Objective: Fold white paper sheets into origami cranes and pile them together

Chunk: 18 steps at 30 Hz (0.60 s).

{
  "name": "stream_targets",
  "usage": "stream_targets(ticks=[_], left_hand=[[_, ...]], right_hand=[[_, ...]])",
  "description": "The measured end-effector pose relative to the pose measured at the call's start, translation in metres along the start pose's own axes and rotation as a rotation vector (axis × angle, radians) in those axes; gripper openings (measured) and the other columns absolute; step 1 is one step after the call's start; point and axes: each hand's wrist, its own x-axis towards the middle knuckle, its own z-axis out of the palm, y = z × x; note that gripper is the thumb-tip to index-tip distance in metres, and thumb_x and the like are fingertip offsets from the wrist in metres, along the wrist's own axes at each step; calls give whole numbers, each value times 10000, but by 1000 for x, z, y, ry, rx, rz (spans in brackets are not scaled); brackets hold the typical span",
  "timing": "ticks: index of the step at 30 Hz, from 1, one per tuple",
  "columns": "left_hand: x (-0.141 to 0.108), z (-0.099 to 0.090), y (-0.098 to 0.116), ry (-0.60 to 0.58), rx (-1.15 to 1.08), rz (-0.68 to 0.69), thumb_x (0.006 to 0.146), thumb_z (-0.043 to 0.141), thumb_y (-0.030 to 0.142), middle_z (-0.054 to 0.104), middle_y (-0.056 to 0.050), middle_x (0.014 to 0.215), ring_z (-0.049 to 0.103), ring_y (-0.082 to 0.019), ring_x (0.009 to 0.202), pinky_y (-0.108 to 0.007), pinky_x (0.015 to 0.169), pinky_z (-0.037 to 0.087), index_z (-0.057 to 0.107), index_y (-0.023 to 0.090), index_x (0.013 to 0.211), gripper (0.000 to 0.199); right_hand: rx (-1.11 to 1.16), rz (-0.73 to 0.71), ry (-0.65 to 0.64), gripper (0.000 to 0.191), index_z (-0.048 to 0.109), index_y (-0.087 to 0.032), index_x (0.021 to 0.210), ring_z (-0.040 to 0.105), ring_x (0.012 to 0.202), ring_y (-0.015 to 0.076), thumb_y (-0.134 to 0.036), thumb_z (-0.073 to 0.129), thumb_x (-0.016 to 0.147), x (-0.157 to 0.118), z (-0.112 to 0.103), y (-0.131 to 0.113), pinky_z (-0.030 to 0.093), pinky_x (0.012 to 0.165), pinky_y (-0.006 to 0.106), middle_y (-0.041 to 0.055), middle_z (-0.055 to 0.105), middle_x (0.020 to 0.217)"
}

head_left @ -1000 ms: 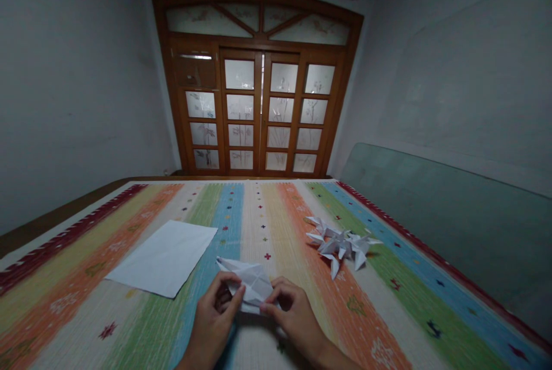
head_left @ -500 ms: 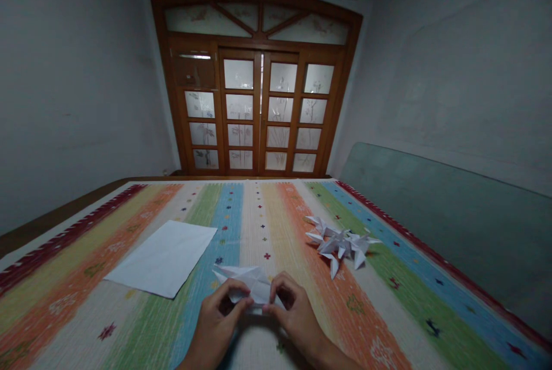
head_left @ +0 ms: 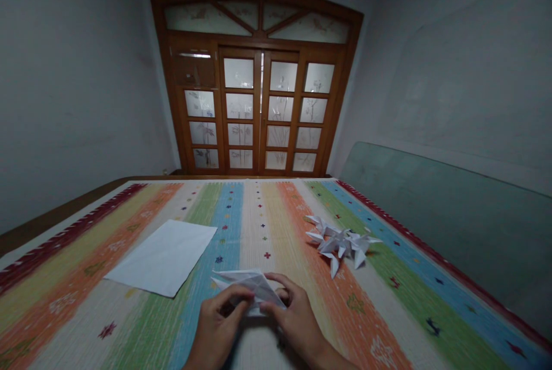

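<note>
A partly folded piece of white paper (head_left: 254, 284) is between my two hands near the front middle of the table, its pointed end toward the left. My left hand (head_left: 224, 315) pinches its lower left part between thumb and index finger. On the right side, my right hand (head_left: 293, 312) has its thumb on the near edge and its index finger stretched along the back of the fold. The fingertips of both hands are close together, and the lower fingers are partly hidden.
Flat white sheets (head_left: 164, 256) lie to the left on the striped tablecloth (head_left: 142, 335). Several folded white paper figures (head_left: 342, 243) sit in a pile at the right. A pale green panel (head_left: 431, 215) stands along the table's right side. Wooden glass doors (head_left: 261, 111) are beyond the table.
My right index finger has straightened and moved to the back of the paper. The folded paper has tilted, and its right side now shows a raised slanted edge.
</note>
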Motion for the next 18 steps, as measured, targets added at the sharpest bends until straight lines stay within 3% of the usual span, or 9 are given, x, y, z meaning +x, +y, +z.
stream_targets(ticks=[5,18], left_hand=[[0,1,-5,16,-25,-25,778,756,437,842,-69,871,786,-281,813,-318,762,627,854,231,847,238],[5,-2,-6,39,43,-32,751,750,403,826,-50,795,758,-260,705,-302,665,604,840,234,800,198]], right_hand=[[-19,-39,-25,189,763,-131,812,691,759,245,-268,762,681,0,0,-4,494,653,287,65,766,773],[-80,16,-16,194,746,-134,753,639,632,201,-287,657,673,0,1,2,498,535,262,52,725,736]])
